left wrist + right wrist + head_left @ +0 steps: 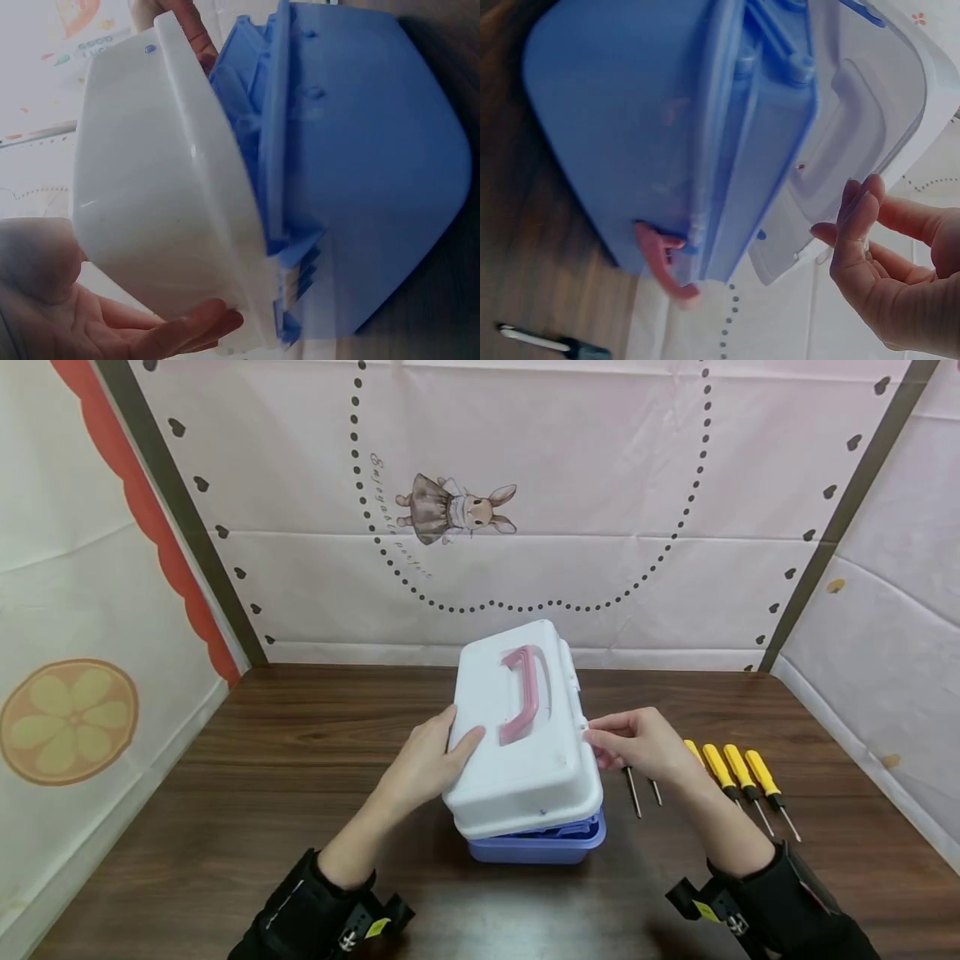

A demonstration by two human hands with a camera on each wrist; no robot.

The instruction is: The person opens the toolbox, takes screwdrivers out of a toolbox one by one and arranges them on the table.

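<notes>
A storage box stands on the table, its white lid (517, 760) tilted up from the blue base (525, 850). On the lid's top is a pink handle (528, 693). My left hand (423, 760) holds the lid's left side, thumb on top and fingers down the side. At the right edge, my right hand (637, 743) pinches the lid's rim between thumb and fingers. Blue tray parts (244, 82) show in the gap under the lid. A pink latch (660, 262) hangs from the base's right side in the right wrist view.
Several screwdrivers (763, 772) with yellow and black handles lie on the wooden table (315, 760) right of the box, some partly behind my right hand and forearm. White printed cloth walls (600, 485) enclose the table at the back and both sides.
</notes>
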